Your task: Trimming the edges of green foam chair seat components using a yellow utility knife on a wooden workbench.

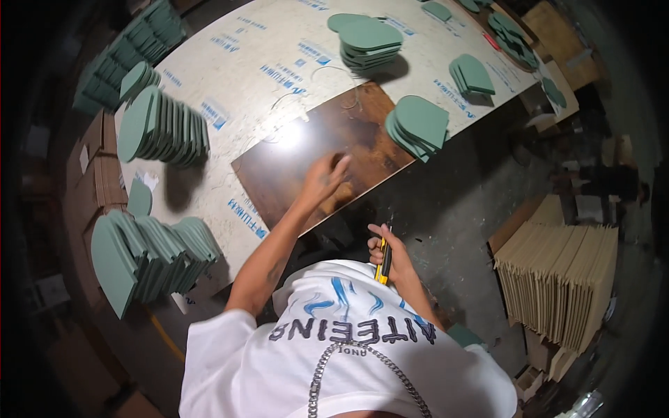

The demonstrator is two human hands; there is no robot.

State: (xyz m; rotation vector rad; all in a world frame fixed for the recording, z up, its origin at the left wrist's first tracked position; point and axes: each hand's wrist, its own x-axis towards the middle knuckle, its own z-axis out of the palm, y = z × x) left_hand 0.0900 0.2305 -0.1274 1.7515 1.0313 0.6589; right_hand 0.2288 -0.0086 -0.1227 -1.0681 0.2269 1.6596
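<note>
My right hand [391, 252] is wrapped round a yellow and black utility knife [382, 261], held near my body off the table's front edge. Over the glossy brown wood-patterned board [289, 171] hovers my left hand [327, 178], with loosely bent fingers spread a little apart and nothing visible in them. Whether it touches the board is hard to tell. At the board's right end sits a small stack of green rounded pieces [418, 124], partly over the board's corner.
The white table [230, 83] carries more green stacks: a leaning row [160, 129] at left, a fanned pile [150, 254] at near left, a pile [369, 43] at the back. Bundled cardboard sheets [557, 279] stand at right. A red object [492, 42] lies at far right.
</note>
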